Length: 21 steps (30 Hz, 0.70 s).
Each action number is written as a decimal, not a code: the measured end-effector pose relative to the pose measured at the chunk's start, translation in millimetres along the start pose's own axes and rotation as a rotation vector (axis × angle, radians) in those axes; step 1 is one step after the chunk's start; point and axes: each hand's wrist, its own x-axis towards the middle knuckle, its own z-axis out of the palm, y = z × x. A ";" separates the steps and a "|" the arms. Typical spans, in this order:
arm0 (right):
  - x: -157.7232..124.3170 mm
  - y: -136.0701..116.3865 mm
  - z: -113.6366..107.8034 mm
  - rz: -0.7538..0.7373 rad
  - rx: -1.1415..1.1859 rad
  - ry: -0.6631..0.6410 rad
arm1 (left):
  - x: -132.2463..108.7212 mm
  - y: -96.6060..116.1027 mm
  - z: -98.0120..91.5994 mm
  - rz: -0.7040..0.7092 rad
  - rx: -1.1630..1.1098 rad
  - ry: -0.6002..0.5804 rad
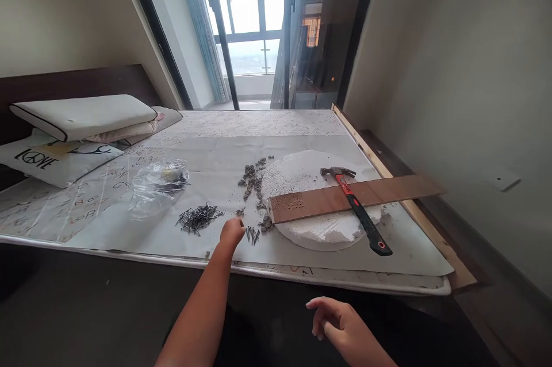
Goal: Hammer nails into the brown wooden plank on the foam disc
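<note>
My left hand [233, 231] reaches over the white sheet with its fingers closed. What they hold, if anything, is hidden. Right beside it lie a few loose nails [252, 234], and to its left is a heap of nails [199, 218]. My right hand [338, 324] hangs in front of the bed edge, fingers loosely curled and apart, holding nothing. A claw hammer [353, 200] with a red and black handle rests across a brown wooden board [319, 200] with small holes at its left end. Under the board is a round white slab [302, 171] with a broken edge.
Grey crumbs [250, 177] lie along the slab's left side. A clear plastic bag [157, 186] with something dark inside sits further left. Pillows [86, 117] are stacked at the headboard. A wooden bed rail [366, 148] runs along the right side, near the wall.
</note>
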 end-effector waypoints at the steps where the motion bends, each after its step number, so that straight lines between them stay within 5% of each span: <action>1: 0.3 0.5 0.6 -0.004 -0.003 -0.005 | 1.2 -1.4 4.2 -0.017 0.010 -0.010; 11: -5.5 3.9 -5.6 0.060 -0.028 -0.009 | 2.1 16.1 26.7 -0.035 0.033 -0.073; 21: -4.6 7.4 -10.4 0.044 -0.006 0.019 | 0.6 18.5 27.3 0.007 0.097 -0.056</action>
